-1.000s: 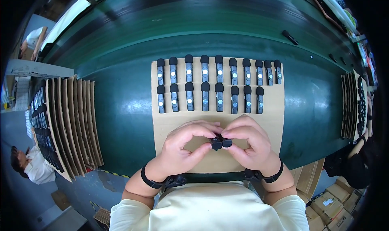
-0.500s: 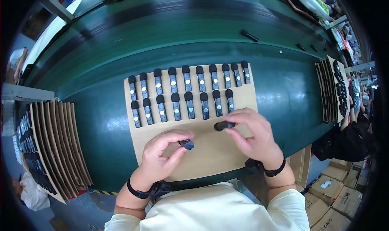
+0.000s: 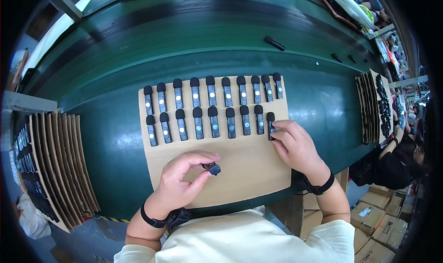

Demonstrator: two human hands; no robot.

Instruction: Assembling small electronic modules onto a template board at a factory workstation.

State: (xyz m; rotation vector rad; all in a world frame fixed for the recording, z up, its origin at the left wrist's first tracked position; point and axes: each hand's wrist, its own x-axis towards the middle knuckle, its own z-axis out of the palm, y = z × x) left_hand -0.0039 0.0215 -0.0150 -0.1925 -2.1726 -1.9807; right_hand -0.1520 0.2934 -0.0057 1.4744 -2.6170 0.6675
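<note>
Two rows of small black clip-on microphones with foam tips (image 3: 212,91) lie on a brown cardboard sheet (image 3: 244,175), foam ends pointing away from me. At the right end of the nearer row, my right hand (image 3: 297,145) pinches the body of a microphone (image 3: 271,126), which lies in line with the others. My left hand (image 3: 182,177) is raised over the sheet's near left part. Between its thumb and fingers sits another dark microphone (image 3: 212,169), end-on, its rear part hidden by the fingers.
Upright stacks of cardboard sheets with microphones stand at left (image 3: 69,166) and right (image 3: 367,108). A loose microphone (image 3: 275,43) lies on the green conveyor belt (image 3: 184,32), with small dark pieces (image 3: 337,57) farther right. Cartons (image 3: 369,217) fill the floor at lower right.
My right hand has moved right and away from me, bringing its microphone from above the sheet to the end of the nearer row. The left hand stays nearly in place.
</note>
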